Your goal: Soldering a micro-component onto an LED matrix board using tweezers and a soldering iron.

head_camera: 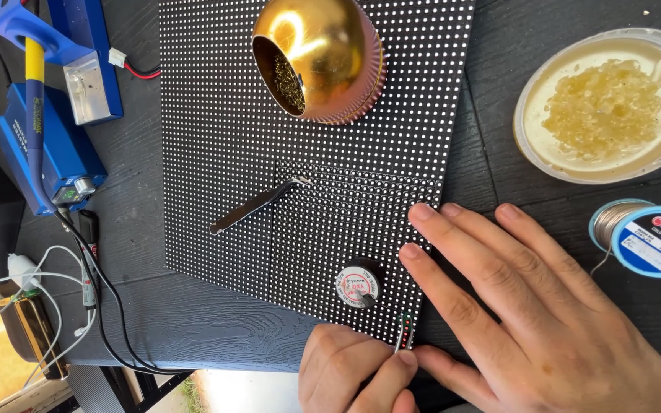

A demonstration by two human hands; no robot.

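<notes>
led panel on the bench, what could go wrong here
The LED panel overhangs the table edge near both hands, so pressure from the right hand might tip it. The thin tool pinched by the left hand could scratch nearby dots. The gold bowl resting on the panel could roll.

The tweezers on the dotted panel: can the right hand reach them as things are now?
Probably yes: the right hand lies flat at the panel's edge, holding nothing, and only bare panel lies between it and the tweezers.
</notes>
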